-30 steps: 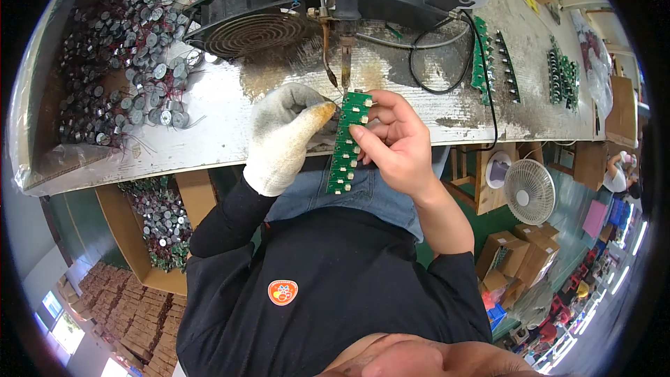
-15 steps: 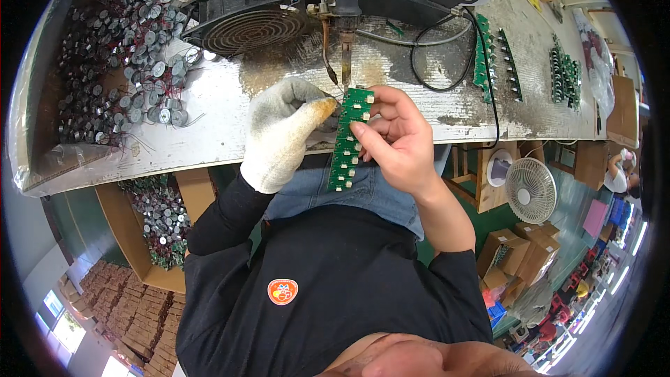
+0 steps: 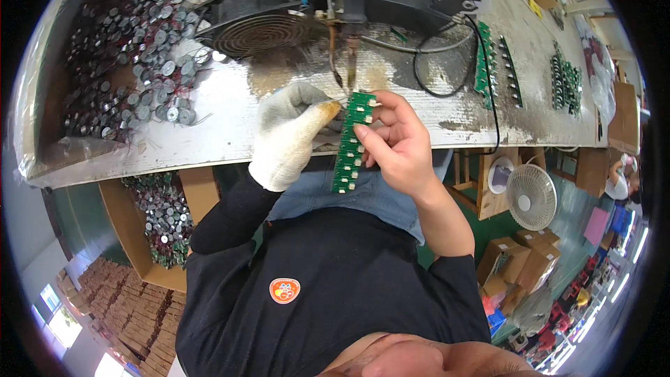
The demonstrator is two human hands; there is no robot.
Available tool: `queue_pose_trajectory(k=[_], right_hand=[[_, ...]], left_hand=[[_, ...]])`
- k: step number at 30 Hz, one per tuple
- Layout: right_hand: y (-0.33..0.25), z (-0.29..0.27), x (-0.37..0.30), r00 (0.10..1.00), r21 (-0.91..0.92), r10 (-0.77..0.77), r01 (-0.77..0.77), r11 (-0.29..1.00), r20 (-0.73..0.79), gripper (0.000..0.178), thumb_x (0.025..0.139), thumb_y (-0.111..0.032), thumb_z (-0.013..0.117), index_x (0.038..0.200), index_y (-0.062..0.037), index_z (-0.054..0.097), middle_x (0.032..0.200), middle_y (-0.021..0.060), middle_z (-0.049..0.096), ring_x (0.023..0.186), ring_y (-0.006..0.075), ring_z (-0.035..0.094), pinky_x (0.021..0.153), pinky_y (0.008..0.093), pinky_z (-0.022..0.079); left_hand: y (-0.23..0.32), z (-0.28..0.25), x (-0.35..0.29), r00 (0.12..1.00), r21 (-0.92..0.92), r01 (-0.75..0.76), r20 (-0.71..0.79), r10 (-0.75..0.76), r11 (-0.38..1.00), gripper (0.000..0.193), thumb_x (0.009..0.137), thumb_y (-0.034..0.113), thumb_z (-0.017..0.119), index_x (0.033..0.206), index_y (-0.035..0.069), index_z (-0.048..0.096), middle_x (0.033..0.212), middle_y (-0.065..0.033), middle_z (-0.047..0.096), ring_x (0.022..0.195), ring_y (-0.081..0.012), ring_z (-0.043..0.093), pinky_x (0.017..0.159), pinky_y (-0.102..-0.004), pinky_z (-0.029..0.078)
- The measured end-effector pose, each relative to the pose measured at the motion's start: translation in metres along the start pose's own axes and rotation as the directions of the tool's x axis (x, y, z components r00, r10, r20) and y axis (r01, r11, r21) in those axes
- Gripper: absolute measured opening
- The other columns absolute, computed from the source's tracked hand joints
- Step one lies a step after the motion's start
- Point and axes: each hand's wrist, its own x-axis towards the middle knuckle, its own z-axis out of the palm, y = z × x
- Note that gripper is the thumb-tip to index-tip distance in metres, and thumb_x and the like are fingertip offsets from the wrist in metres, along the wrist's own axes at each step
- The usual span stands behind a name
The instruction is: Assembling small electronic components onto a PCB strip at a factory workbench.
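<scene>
Your right hand (image 3: 399, 138) grips the board (image 3: 346, 159) across the front edge of the desk (image 3: 227, 124), apparently to steady its far end near the iron (image 3: 352, 63), while your gloved left hand (image 3: 287, 131) curls at its left side, grip unclear.

Clothing of the worker, seen from above. The left hand (image 3: 283, 115) wears a knitted glove (image 3: 283, 157), off-white over the wrist and palm side, grey across the fingers, with a yellow-brown stain on the thumb (image 3: 325, 112). A close-fitting black arm sleeve (image 3: 234, 216) covers the forearm above it. The right hand (image 3: 398, 143) and forearm (image 3: 447, 216) are bare. The black shirt (image 3: 377, 279) has a short right sleeve (image 3: 457, 276) and a round orange-red badge (image 3: 285, 291) with a pale rim. Blue jeans (image 3: 328, 199) show beyond the hem.
</scene>
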Motion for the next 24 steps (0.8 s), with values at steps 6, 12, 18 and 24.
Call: queue_pose_trajectory(k=[6,12,18,24], right_hand=[[-0.001,-0.004,-0.004,1.000,-0.029,0.030,-0.030,0.999,-0.003,0.044,0.091,-0.002,0.057,0.129,0.0013,0.036,0.092,0.0083,0.062,0.061,0.0067,0.058,0.049,0.0200,0.044],[0.000,0.001,-0.002,1.000,-0.036,-0.004,0.005,0.999,0.024,0.049,0.088,0.001,0.061,0.130,0.0021,0.036,0.095,0.0095,0.062,0.063,0.0072,0.059,0.050,0.0199,0.045],[0.002,0.002,-0.001,1.000,-0.026,0.004,-0.003,1.000,0.016,0.057,0.084,0.002,0.065,0.132,0.0039,0.035,0.102,0.0108,0.061,0.069,0.0094,0.061,0.051,0.0209,0.048],[0.003,-0.009,0.005,0.998,0.065,-0.008,0.013,0.998,-0.067,0.054,0.086,0.004,0.061,0.133,0.0053,0.035,0.097,0.0111,0.060,0.061,0.0082,0.058,0.044,0.0187,0.044]], left_hand=[[-0.003,0.004,0.003,0.998,0.076,-0.057,-0.003,0.057,0.996,0.013,0.087,0.009,0.062,0.092,-0.003,0.061,0.083,-0.0081,0.064,0.072,-0.0118,0.063,0.061,-0.0245,0.053],[-0.003,-0.002,0.005,0.996,0.114,-0.080,-0.020,0.082,0.990,0.013,0.087,0.009,0.062,0.092,-0.003,0.061,0.083,-0.0078,0.065,0.072,-0.0114,0.062,0.061,-0.0248,0.052],[0.001,-0.004,0.006,0.984,0.180,-0.166,-0.037,0.175,0.970,0.017,0.088,0.012,0.062,0.094,-0.003,0.059,0.080,-0.0081,0.064,0.068,-0.0112,0.062,0.058,-0.0238,0.050],[0.020,-0.034,0.010,0.587,0.823,-0.480,0.045,0.808,0.303,0.012,0.082,0.009,0.067,0.091,0.003,0.063,0.076,-0.0074,0.065,0.062,-0.0126,0.059,0.058,-0.0260,0.046]])
